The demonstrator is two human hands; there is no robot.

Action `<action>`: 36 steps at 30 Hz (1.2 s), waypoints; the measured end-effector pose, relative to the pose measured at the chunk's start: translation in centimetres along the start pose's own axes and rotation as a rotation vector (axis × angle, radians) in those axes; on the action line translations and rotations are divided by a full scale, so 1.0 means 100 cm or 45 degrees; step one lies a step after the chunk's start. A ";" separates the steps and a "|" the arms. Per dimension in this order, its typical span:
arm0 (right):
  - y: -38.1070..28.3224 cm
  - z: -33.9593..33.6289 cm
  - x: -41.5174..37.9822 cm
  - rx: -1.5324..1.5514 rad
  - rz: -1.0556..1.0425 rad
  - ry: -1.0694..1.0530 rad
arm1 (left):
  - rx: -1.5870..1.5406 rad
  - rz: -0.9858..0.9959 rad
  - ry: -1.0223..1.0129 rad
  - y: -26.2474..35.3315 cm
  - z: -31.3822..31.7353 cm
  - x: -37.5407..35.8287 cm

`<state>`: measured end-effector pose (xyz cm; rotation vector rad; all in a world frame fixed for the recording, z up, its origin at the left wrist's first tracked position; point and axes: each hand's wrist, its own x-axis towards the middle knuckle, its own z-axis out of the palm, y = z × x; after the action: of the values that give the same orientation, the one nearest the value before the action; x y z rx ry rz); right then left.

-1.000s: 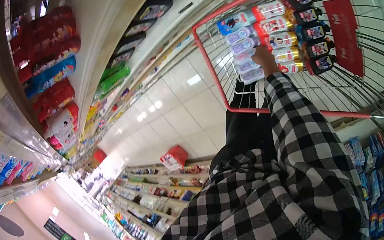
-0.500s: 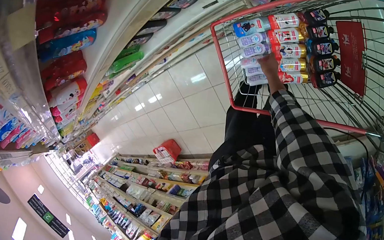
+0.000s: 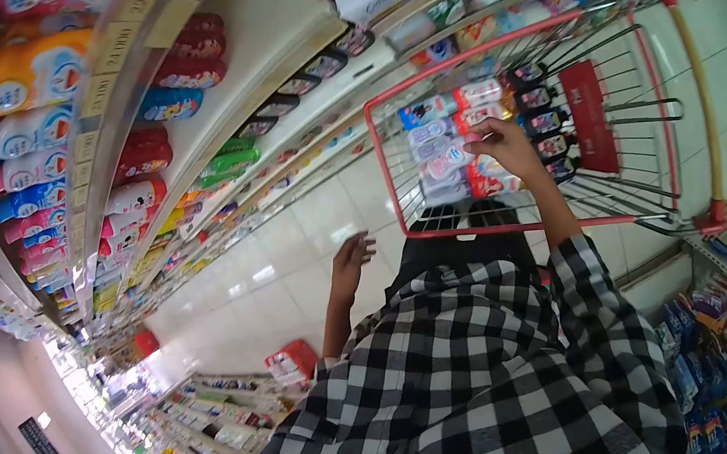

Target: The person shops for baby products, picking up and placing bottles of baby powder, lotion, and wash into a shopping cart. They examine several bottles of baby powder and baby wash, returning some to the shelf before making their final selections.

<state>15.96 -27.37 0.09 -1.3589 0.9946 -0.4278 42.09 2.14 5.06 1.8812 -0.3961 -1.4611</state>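
Over the rows of bottles in the shopping cart [image 3: 399, 196], my right hand [image 3: 502, 146] is closed, with thumb and fingertips pinched at the pink end of a lilac bottle [image 3: 452, 157]. Its fingers hide part of that bottle. Similar lilac bottles lie beside it, with red-and-white bottles [image 3: 477, 93] just beyond. Several dark bottles [image 3: 547, 121] form another row near the red panel [image 3: 588, 111]. My left hand [image 3: 354, 259] hangs over the floor to the left of my body, fingers apart and holding nothing.
A long shelf [image 3: 263, 50] of coloured bottles runs along the left, with price tags [image 3: 115, 55] on its edge. A red basket [image 3: 293, 361] stands on the tiled floor [image 3: 283, 257]. Packaged goods hang on a rack [image 3: 698, 337] at the right. The cart's yellow handle [image 3: 702, 100] is at upper right.
My right hand has drawn back toward me across the bottles and changed its grip. My left hand has come into view. The view has turned, showing more of the left shelf.
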 end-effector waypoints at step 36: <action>-0.228 0.078 -0.088 0.385 -0.334 0.322 | -0.200 0.769 -0.640 0.179 0.033 -0.023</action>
<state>23.65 -20.85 23.70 -1.1800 0.9129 -0.9287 41.45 -10.07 18.73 1.1063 -0.9604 -1.4586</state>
